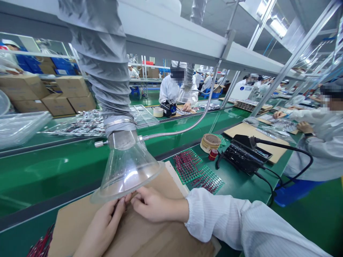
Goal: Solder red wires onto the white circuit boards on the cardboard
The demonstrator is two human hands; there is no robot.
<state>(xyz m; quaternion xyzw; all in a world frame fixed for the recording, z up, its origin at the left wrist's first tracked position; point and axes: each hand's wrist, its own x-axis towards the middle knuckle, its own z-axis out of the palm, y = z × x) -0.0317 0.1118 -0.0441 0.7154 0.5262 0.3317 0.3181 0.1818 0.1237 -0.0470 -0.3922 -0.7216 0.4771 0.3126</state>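
My left hand (103, 226) and my right hand (152, 205) meet over a brown cardboard sheet (150, 239) at the near edge of the green bench. Their fingertips are pinched together just under the rim of a clear funnel-shaped extraction hood (125, 171). Both hands have closed fingers around something too small to make out. My right arm wears a white striped sleeve (241, 225). The hood hangs from a grey ribbed hose (104, 71) and hides part of the fingertips.
Green panels of small red parts (197, 169) lie right of the cardboard. Beyond them are a tape roll (210, 142) and a black soldering station (245, 155) with cables. A green conveyor (53, 167) runs across. Other workers in white sit right and opposite. Cardboard boxes (57, 94) are stacked at left.
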